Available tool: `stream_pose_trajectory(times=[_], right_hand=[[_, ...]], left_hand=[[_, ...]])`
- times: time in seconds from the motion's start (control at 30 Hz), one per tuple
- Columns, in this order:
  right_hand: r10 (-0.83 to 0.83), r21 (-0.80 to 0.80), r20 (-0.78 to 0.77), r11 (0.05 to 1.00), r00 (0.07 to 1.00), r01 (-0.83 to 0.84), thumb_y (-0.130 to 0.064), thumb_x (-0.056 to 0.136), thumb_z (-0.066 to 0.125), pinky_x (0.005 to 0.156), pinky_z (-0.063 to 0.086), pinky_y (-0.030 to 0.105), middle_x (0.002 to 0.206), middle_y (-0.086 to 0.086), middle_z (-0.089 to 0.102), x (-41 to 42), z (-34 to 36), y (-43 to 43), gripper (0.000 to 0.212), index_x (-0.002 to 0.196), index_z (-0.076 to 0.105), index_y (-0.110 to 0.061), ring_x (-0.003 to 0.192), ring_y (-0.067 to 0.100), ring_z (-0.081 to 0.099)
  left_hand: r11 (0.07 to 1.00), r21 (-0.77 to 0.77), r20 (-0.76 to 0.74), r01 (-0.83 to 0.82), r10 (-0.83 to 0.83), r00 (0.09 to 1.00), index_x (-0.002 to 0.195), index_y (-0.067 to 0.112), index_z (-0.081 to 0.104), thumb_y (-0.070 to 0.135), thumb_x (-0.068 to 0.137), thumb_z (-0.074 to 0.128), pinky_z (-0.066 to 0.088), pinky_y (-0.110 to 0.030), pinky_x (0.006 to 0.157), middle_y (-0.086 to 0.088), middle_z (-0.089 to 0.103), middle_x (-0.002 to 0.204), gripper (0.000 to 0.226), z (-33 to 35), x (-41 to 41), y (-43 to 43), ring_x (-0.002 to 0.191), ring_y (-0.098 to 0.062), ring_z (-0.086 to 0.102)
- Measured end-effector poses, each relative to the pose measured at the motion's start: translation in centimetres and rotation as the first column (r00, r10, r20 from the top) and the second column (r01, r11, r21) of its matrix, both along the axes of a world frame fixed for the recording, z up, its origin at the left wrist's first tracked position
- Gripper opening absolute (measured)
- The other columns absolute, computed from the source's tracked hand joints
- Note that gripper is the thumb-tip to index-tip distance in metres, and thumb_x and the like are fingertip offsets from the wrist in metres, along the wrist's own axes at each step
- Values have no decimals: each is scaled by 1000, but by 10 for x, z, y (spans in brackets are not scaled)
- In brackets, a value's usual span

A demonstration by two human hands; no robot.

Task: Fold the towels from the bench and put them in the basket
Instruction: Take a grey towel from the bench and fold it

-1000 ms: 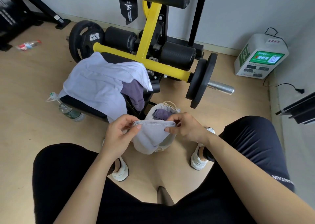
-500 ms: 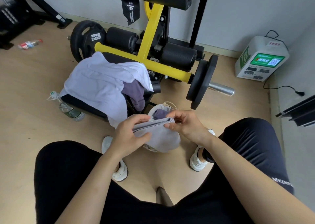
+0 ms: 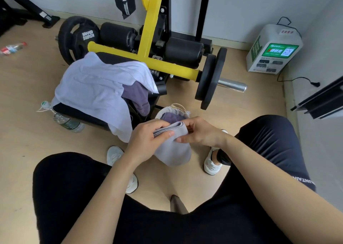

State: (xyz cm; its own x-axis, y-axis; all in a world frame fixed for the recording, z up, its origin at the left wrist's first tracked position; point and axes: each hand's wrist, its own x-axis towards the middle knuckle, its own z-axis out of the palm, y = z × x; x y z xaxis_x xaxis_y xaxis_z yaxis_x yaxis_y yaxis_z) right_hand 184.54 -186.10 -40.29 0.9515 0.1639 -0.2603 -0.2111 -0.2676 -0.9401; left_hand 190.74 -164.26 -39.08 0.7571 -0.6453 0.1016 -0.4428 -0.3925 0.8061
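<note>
Both bare forearms are reaching forward, the left rising from the bottom edge, the right sweeping in from the lower right corner, and they are converging in front of the body. The left hand [image 3: 146, 141] is curling round one end of a folded gray towel [image 3: 174, 151], thumb lying across the near side and fingers wrapping over the top edge. The right hand [image 3: 201, 132] is meeting it just beside, knuckles up, wrist bending inward, fingertips pinching the other end. One finger is stretching toward the left thumb. Both hands are gripping, level with each other.
</note>
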Motion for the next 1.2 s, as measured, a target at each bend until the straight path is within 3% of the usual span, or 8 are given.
stream_pose_trajectory(times=[0.1,0.23,0.43,0.57,0.67,0.8,0.97,1.2], right_hand=[[35,-89,-67,995,997,-41,-13,85,79,75,50,24,88,5,72,2,-7,2,18,100,74,-4,80,3,60],[44,-171,-110,983,993,-62,-14,83,80,67,39,6,67,-22,61,5,-17,0,8,83,72,-17,67,-6,54],[-4,-321,-119,947,993,-35,-25,80,83,73,45,25,81,4,67,8,-28,-11,19,89,75,-11,74,10,53],[-18,-444,-137,895,990,-46,-21,80,81,66,42,24,72,-2,61,8,-30,-22,9,78,73,-19,70,13,49],[-12,-506,-198,858,980,-92,-19,83,77,66,45,21,86,5,67,7,-32,-28,10,92,74,-15,77,16,54],[-150,-442,-171,895,974,61,-21,87,75,60,38,22,75,0,58,9,-27,-38,15,82,66,-10,69,16,49],[-449,-72,-77,893,890,444,-13,86,77,76,51,30,84,8,65,10,-19,-48,21,92,67,4,79,17,60],[-584,-73,57,807,810,587,-19,91,72,65,60,31,81,5,68,11,-7,-37,24,93,65,3,71,13,66]], left_hand=[[995,-84,-93,-53,45,995,94,15,74,33,91,72,47,-21,68,16,67,79,18,11,3,7,73,-3,60],[967,-174,-130,-186,165,978,94,23,73,23,94,72,45,-17,67,6,68,77,1,25,15,29,71,-3,56],[886,-253,-175,-388,353,919,88,31,71,17,97,68,46,-15,72,20,66,73,17,20,34,57,74,2,56],[811,-257,-232,-526,477,848,84,33,69,27,96,68,43,-29,73,1,59,79,14,6,42,70,77,-10,50],[776,-247,-264,-580,523,811,76,28,65,31,95,67,39,-33,73,-5,54,81,19,-2,47,74,79,-15,46],[711,-228,-306,-665,596,742,82,2,62,31,94,67,39,-36,72,-6,54,79,32,-11,54,82,77,-18,46],[667,-164,-376,-727,639,671,88,-5,63,25,98,66,42,-35,73,-6,60,79,32,-22,57,87,76,-18,52],[720,-136,-418,-681,582,698,95,16,70,18,99,66,50,-32,76,-6,72,94,6,-18,47,73,86,-16,64]])
